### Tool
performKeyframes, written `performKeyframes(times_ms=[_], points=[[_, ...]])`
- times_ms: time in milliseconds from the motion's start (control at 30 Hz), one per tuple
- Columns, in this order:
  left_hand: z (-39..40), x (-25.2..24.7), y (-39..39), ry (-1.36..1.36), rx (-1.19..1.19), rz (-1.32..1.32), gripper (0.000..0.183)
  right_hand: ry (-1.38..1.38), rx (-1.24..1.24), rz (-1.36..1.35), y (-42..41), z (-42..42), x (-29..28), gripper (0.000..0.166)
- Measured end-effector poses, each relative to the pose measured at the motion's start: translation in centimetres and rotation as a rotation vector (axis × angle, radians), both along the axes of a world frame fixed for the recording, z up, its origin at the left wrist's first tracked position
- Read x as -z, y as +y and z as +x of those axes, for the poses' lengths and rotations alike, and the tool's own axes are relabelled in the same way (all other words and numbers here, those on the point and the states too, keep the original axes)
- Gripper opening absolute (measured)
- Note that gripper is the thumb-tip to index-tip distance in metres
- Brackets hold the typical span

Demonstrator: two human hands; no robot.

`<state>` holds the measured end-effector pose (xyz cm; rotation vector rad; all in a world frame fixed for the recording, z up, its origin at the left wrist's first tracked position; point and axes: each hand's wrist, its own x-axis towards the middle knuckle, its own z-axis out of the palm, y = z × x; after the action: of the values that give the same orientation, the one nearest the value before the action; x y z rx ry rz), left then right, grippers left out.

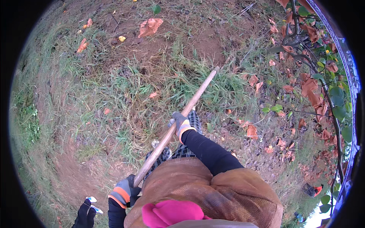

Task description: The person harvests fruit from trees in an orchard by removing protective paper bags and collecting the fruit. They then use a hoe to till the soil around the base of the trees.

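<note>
A long wooden tool handle (199, 89) runs slantwise before me, from my left hip out to the grass at upper right. My left hand (125, 190), in a grey and orange work glove, is closed around its near end. Further along, my right hand (181, 124) grips the shaft in a matching glove. Grass (188, 68) and brown soil surround the far end, and whatever head is fixed there cannot be made out. Beneath the handle are plaid trouser legs (162, 155), with a brown garment (176, 178) across my body.
Leafy branches (328, 94) with dried brown leaves rise along the right side. A large dry leaf (150, 27) lies on the soil farther ahead. Fallen leaves (252, 132) litter the ground to the right. Another person's legs (87, 211) stand at lower left.
</note>
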<state>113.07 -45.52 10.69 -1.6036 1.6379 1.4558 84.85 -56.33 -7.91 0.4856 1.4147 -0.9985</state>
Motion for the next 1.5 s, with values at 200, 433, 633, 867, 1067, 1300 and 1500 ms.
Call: performKeyframes(times_ms=[200, 433, 633, 867, 1067, 1300, 1500], points=[[14.4, -13.9, 3.7, -0.353, -0.042, -0.186, 0.03, -0.496, -0.016, -0.143, 7.0, 13.8, -10.3, 0.031], [9.9, -9.5, 5.7, -0.566, 0.198, -0.437, 0.013, -0.328, -0.286, -0.148, 7.2, 12.8, -3.1, 0.016], [8.2, -5.4, 9.7, -0.53, 0.122, -0.26, 0.017, -0.348, 0.047, -0.031, 9.1, 10.6, 4.5, 0.011], [9.6, 1.3, 17.0, -0.43, -0.181, -0.244, 0.023, -0.297, -0.065, 0.061, 8.0, 7.2, 0.2, 0.006], [-2.8, 9.1, 7.2, -0.15, -0.257, -0.282, 0.041, -0.188, -0.061, -0.46, -4.7, -5.7, -3.7, 0.013], [-24.1, 4.7, -10.3, 0.266, -0.183, -0.329, 0.054, 0.509, -0.167, -0.467, -15.4, -18.2, -10.6, 0.024], [-21.9, 7.7, -10.3, 0.141, -0.129, -0.294, 0.047, 0.374, -0.336, -0.294, -13.3, -15.5, 1.9, 0.024]])
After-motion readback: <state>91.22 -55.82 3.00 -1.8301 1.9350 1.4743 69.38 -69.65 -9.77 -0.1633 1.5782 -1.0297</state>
